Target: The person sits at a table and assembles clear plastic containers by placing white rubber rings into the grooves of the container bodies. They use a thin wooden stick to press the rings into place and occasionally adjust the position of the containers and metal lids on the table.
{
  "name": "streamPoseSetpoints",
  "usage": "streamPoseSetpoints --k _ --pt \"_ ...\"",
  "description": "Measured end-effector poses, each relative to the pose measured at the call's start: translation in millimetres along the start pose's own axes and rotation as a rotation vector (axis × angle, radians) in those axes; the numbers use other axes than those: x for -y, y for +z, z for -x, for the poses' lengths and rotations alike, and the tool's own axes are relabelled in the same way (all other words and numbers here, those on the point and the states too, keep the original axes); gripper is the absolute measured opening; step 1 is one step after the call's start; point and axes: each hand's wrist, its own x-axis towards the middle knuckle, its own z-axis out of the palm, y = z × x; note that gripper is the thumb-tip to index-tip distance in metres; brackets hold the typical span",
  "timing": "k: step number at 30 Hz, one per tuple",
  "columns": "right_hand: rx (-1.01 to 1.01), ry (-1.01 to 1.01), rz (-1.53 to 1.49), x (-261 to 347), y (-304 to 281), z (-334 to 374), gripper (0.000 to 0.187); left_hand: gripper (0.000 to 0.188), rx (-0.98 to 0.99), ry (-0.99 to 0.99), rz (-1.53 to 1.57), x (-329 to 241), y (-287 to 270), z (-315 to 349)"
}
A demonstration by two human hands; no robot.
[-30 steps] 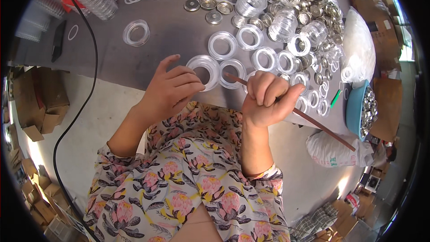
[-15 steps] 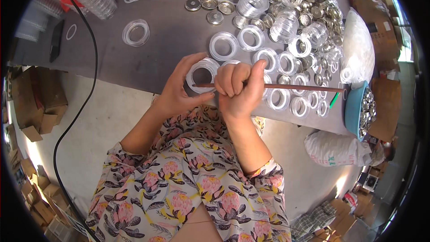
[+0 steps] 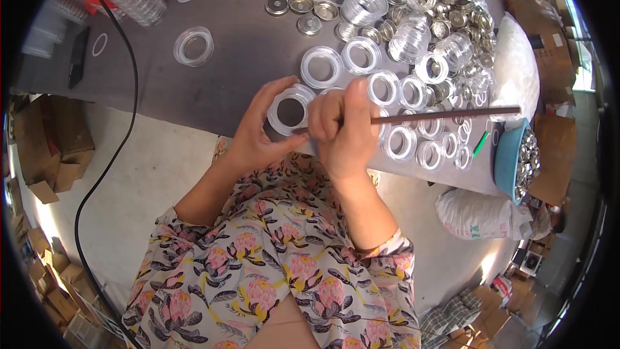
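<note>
My left hand (image 3: 250, 130) curls round the left side of a clear plastic ring (image 3: 290, 93) with a white inner band, thumb below and fingers above. My right hand (image 3: 349, 134) is closed in a fist round a thin brown stick (image 3: 452, 114). The stick's long end sticks out to the right over the table; its short end is at the ring's lower right edge, by my left thumb. Just beyond my hands lie more clear rings (image 3: 321, 49), several with white bands, in loose rows. Part of one ring is hidden behind my right hand.
Metal lids (image 3: 309, 24) and stacks of clear rings (image 3: 365, 5) crowd the far right. A blue basin (image 3: 508, 161) of metal pieces stands at the right table edge, near a green stick (image 3: 480, 145). A black cable (image 3: 136, 84) crosses on the left. A single ring (image 3: 194, 35) lies apart.
The stick's short end has moved from across the ring's opening to its lower right edge. Its long end has swung away from me and further right as my right hand turned.
</note>
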Motion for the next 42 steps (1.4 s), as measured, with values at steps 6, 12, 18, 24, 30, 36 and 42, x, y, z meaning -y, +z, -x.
streamPoseSetpoints --k 6,12,18,24,30,36,42 --pt "-0.020 -0.182 -0.121 -24 6 -28 0.055 0.076 -0.015 0.008 0.045 -1 2 1" --pt "0.022 -0.241 0.207 -14 -5 -22 0.057 0.075 -0.044 -0.029 0.092 1 2 1" --pt "0.036 -0.183 -0.078 -1 -16 -14 0.056 0.076 -0.009 -0.010 0.007 0 -2 0" --pt "0.006 0.103 -0.216 -5 -13 -11 0.058 0.075 0.022 0.015 0.043 3 -3 0" --pt "-0.011 0.023 -0.258 -21 -5 -20 0.060 0.071 -0.016 0.086 0.080 9 -1 -2" --pt "0.080 -0.042 -0.292 -10 -8 -21 0.060 0.063 -0.083 0.098 -0.126 -14 -5 -5" --pt "0.049 -0.083 -0.243 2 -23 -15 0.059 0.041 0.021 0.234 -0.380 -13 -18 0"
